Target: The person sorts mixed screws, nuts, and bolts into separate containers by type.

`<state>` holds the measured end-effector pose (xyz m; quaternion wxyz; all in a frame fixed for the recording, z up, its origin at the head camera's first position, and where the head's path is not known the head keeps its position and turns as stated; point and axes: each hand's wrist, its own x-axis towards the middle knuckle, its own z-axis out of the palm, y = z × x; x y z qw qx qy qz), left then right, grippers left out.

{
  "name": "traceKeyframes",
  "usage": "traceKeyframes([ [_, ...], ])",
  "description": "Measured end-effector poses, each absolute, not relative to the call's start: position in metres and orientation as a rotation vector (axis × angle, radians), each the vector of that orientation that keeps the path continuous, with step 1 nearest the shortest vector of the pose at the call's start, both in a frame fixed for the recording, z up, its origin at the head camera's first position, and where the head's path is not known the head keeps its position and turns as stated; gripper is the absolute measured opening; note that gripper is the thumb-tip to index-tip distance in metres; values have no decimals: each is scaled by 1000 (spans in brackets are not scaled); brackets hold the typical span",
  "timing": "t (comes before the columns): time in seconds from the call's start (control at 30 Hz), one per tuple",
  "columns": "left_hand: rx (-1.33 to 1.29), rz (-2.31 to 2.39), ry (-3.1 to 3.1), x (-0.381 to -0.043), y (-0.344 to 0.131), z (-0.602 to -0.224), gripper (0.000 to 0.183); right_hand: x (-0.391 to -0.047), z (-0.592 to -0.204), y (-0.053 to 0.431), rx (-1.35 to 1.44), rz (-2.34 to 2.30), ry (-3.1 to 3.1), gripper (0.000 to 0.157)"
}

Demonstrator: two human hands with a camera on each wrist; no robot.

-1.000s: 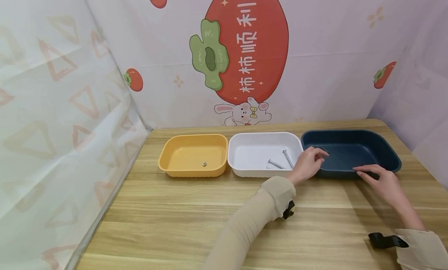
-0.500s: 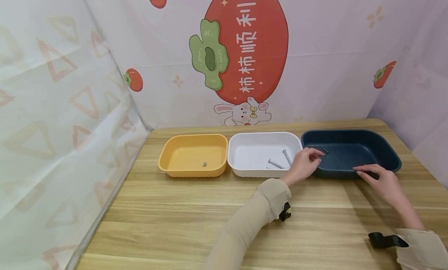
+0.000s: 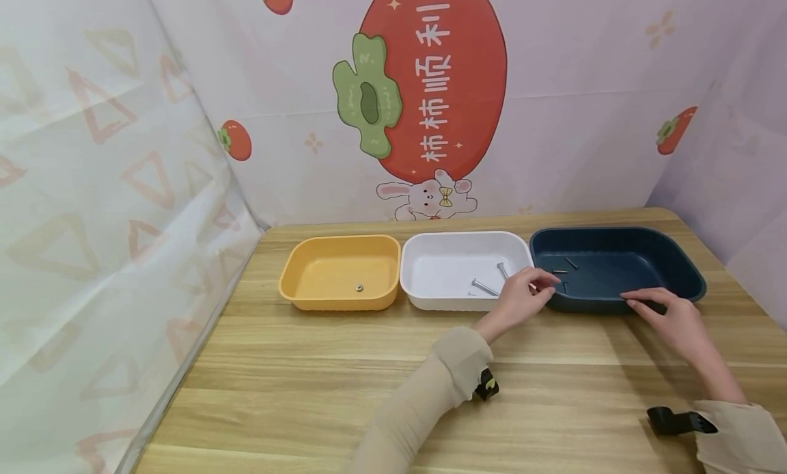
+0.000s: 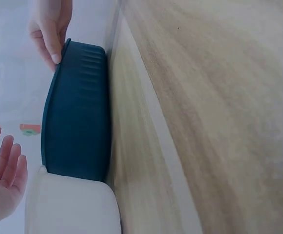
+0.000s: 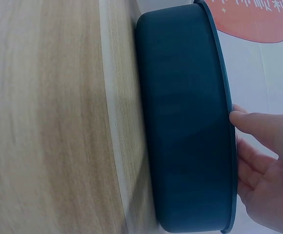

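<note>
My left hand (image 3: 524, 298) hovers over the seam between the white tray (image 3: 451, 303) and the dark blue tray (image 3: 615, 304). Its fingers are loosely bent, and nothing shows between them; in the left wrist view this left hand (image 4: 5, 180) has its fingers apart. My right hand (image 3: 673, 324) pinches the near rim of the dark blue tray, thumb outside in the right wrist view. Several small dark screws (image 3: 572, 263) lie in the left part of that tray. Two long silver bolts (image 3: 486, 287) lie in the white tray, one partly behind my left hand.
A yellow tray (image 3: 338, 304) with one small nut (image 3: 359, 287) stands left of the white tray. All three trays sit side by side towards the back of the wooden table (image 3: 295, 392). A printed cloth (image 3: 295, 173) hangs behind them.
My left hand has drawn back left and towards me from over the dark blue tray, uncovering more small screws there. The right hand has stayed on the rim.
</note>
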<state>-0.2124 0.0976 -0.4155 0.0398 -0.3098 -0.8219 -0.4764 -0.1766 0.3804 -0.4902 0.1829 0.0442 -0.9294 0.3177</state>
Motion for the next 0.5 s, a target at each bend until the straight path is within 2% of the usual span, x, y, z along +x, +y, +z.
traceKeyframes([
  [0.5, -897, -1482, -2497, -200, 56, -415, 15, -175, -491, 377, 88, 850, -2605, 25],
])
